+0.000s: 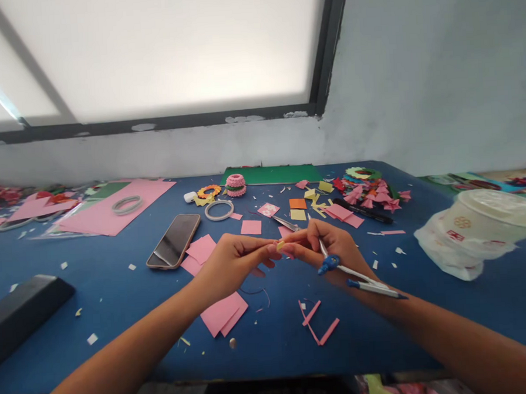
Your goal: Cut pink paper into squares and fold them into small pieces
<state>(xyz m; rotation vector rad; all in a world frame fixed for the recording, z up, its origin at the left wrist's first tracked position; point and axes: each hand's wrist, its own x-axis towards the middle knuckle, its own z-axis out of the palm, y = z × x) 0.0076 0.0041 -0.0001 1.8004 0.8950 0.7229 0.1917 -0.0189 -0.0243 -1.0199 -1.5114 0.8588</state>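
Fingertips of both hands meet over the middle of the blue table, pinching a small yellow paper piece. My left hand closes thumb and index finger on its left side. From the other side my right hand grips the same piece. A drawing compass with a blue joint is also tucked in my right hand, its legs lying back along the wrist. Partly hidden beyond that hand are scissors. Beneath the left hand lie pink paper squares, and pink paper strips lie nearer the table's front.
A phone and a tape roll lie left of centre. Pink paper flowers are heaped behind a black pen. A bagged paper tub stands right; a dark block-like object sits left. Paper scraps litter the table.
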